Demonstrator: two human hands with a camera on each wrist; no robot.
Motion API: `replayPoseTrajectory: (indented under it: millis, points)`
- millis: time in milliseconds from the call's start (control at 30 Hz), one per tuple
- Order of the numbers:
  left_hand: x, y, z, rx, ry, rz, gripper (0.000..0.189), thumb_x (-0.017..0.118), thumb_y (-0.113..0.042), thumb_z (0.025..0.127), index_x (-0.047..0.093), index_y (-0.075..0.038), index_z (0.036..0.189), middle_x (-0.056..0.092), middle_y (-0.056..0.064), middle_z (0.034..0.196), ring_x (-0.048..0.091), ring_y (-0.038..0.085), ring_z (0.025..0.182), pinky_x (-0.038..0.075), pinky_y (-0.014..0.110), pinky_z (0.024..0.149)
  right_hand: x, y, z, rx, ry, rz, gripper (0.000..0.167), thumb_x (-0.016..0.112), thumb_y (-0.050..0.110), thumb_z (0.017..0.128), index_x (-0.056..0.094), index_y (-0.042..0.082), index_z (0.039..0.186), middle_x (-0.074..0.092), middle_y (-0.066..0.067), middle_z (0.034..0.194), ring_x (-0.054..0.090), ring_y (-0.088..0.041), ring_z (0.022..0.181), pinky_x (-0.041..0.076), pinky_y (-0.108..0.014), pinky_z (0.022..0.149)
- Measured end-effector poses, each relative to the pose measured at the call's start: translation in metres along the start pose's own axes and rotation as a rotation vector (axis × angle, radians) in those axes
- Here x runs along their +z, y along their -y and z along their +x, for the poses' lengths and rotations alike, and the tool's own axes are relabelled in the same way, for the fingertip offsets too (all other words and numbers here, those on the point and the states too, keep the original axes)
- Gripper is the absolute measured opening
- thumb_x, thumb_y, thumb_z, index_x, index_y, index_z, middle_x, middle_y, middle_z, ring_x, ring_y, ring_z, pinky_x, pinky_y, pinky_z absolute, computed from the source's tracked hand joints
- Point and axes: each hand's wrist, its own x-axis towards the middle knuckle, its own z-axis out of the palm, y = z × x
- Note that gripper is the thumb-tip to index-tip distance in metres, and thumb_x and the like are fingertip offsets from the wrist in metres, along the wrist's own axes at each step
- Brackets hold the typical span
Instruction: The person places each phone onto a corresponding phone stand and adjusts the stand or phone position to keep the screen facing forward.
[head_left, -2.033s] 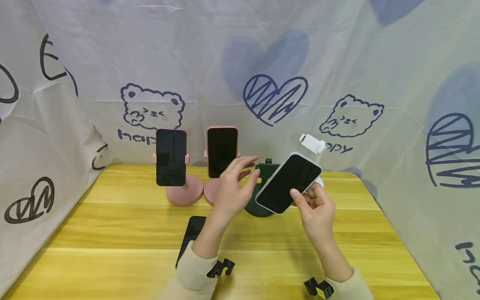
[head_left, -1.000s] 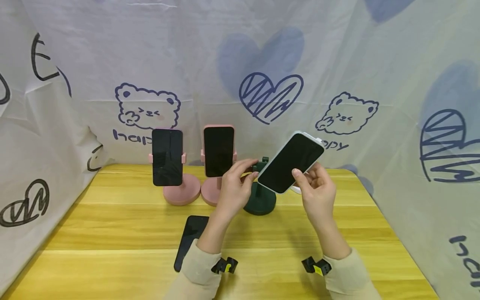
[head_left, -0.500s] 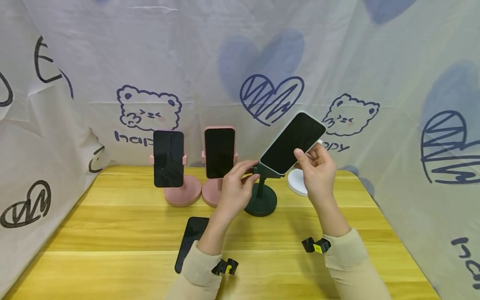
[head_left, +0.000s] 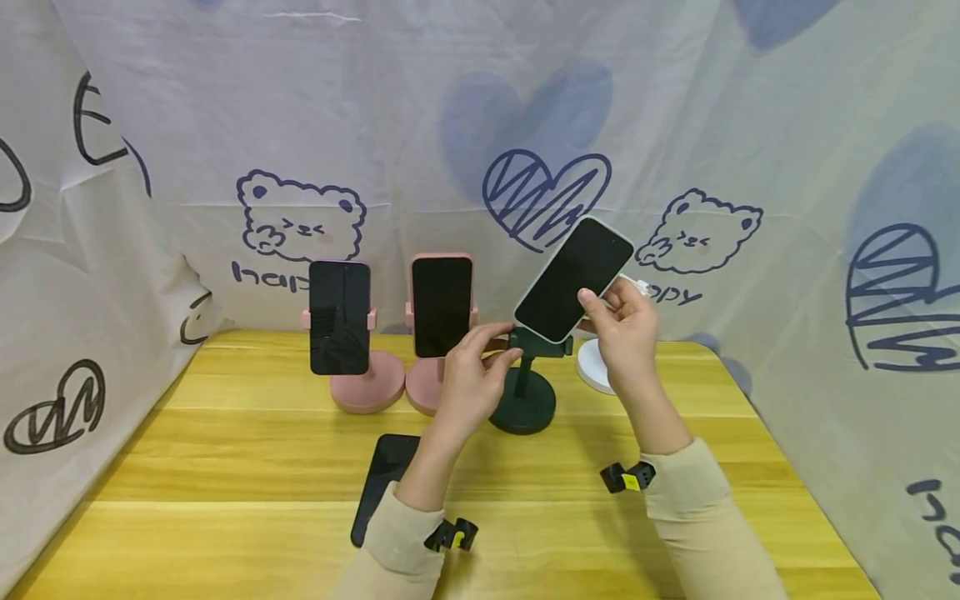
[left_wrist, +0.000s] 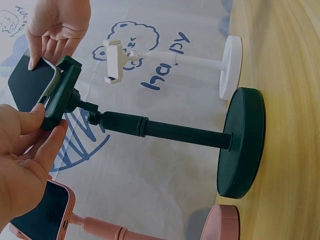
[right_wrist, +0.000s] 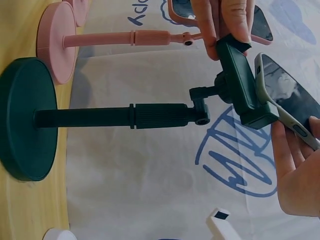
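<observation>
A phone (head_left: pixel 573 279) in a pale case is held tilted by my right hand (head_left: pixel 628 333), thumb on its dark screen and fingers behind. Its lower end is at the clamp (right_wrist: pixel 244 82) of a dark green phone stand (head_left: pixel 527 406); in the right wrist view its corner meets the clamp's edge. My left hand (head_left: pixel 472 379) pinches one end of that clamp between thumb and fingers, as the left wrist view (left_wrist: pixel 30 150) also shows. The green stand is upright on its round base.
Left of it, two pink stands (head_left: pixel 367 383) hold upright phones (head_left: pixel 340 317). Another phone (head_left: pixel 382 475) lies on the wooden table (head_left: pixel 225 533), partly under my left forearm. Behind my right hand is a white stand (left_wrist: pixel 231 67). A printed cloth (head_left: pixel 420 108) hangs behind.
My right hand has raised the phone from in front of the green stand to above its clamp, then moved it slightly left. My left hand has taken hold of the clamp's end.
</observation>
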Motion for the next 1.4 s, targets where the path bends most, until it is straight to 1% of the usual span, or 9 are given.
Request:
replayPoseTrajectory:
  millis: [67,167,300,500,700,800,1000,1233,1400]
  points:
    - [0.000,0.000,0.000,-0.013,-0.003,-0.003,0.033,0.073,-0.001,0.095,0.068,0.000,0.128,0.066,0.017,0.124,0.071,0.032,0.110,0.060,0.039,0.094,0.001,-0.002,0.000,0.018,0.001,-0.007,0.025,0.069,-0.002,0.098,0.064,-0.007,0.123,0.077,0.006,0.099,0.075,-0.010,0.080,0.063,-0.027,0.067]
    - [0.000,0.000,-0.001,-0.030,-0.010,-0.003,0.033,0.074,-0.002,0.095,0.067,0.001,0.127,0.067,0.017,0.123,0.071,0.032,0.110,0.060,0.037,0.094,0.002,-0.004,-0.001,0.033,0.013,-0.021,0.027,0.068,-0.002,0.099,0.063,-0.009,0.124,0.076,0.009,0.097,0.075,-0.008,0.079,0.063,-0.025,0.067]
    - [0.000,0.000,0.000,-0.033,-0.025,0.001,0.034,0.076,-0.003,0.093,0.067,0.002,0.126,0.068,0.017,0.122,0.072,0.031,0.109,0.060,0.032,0.093,0.003,-0.008,-0.003,0.034,0.036,-0.014,0.026,0.066,-0.003,0.099,0.061,-0.011,0.124,0.076,0.010,0.096,0.074,-0.007,0.080,0.063,-0.024,0.069]
    - [0.000,-0.001,-0.001,-0.042,-0.033,0.008,0.034,0.078,-0.003,0.092,0.068,0.001,0.125,0.068,0.017,0.121,0.073,0.030,0.107,0.061,0.033,0.091,0.002,-0.011,-0.005,0.026,0.068,0.013,0.025,0.064,-0.005,0.100,0.060,-0.011,0.125,0.076,0.010,0.097,0.073,-0.007,0.082,0.062,-0.023,0.072]
    - [0.001,-0.001,-0.001,-0.042,-0.033,0.013,0.034,0.077,-0.003,0.092,0.068,0.002,0.125,0.068,0.018,0.122,0.073,0.032,0.107,0.061,0.034,0.091,-0.003,-0.015,-0.005,-0.004,0.130,0.004,0.043,0.068,-0.013,0.093,0.057,-0.011,0.135,0.076,0.010,0.107,0.074,-0.010,0.097,0.062,-0.024,0.083]
    - [0.002,-0.001,-0.001,-0.040,-0.033,0.009,0.034,0.077,-0.003,0.092,0.068,0.001,0.124,0.068,0.018,0.121,0.073,0.032,0.106,0.061,0.038,0.091,-0.006,-0.017,-0.005,-0.020,0.147,-0.019,0.048,0.069,-0.014,0.092,0.056,-0.010,0.137,0.076,0.011,0.110,0.073,-0.010,0.103,0.060,-0.024,0.088]
    - [0.003,-0.001,-0.001,-0.043,-0.042,-0.002,0.035,0.080,-0.005,0.092,0.068,0.001,0.124,0.068,0.018,0.118,0.073,0.030,0.102,0.062,0.044,0.090,-0.007,-0.019,-0.004,-0.049,0.152,-0.047,0.046,0.070,-0.014,0.091,0.057,-0.011,0.135,0.075,0.006,0.112,0.073,-0.010,0.102,0.060,-0.024,0.088]
    - [0.005,0.003,-0.002,0.024,-0.093,-0.016,0.031,0.081,-0.002,0.090,0.072,0.003,0.119,0.071,0.020,0.113,0.075,0.032,0.097,0.063,0.048,0.086,-0.009,-0.021,-0.003,-0.076,0.167,-0.064,0.047,0.071,-0.014,0.091,0.056,-0.011,0.136,0.075,0.003,0.113,0.073,-0.009,0.102,0.060,-0.023,0.086]
    - [0.005,0.005,-0.002,0.066,-0.128,0.004,0.029,0.082,-0.002,0.088,0.075,0.003,0.116,0.074,0.018,0.108,0.076,0.028,0.091,0.064,0.039,0.082,-0.011,-0.021,-0.003,-0.093,0.188,-0.050,0.047,0.071,-0.015,0.091,0.055,-0.013,0.135,0.075,0.005,0.111,0.074,-0.009,0.101,0.061,-0.022,0.085]
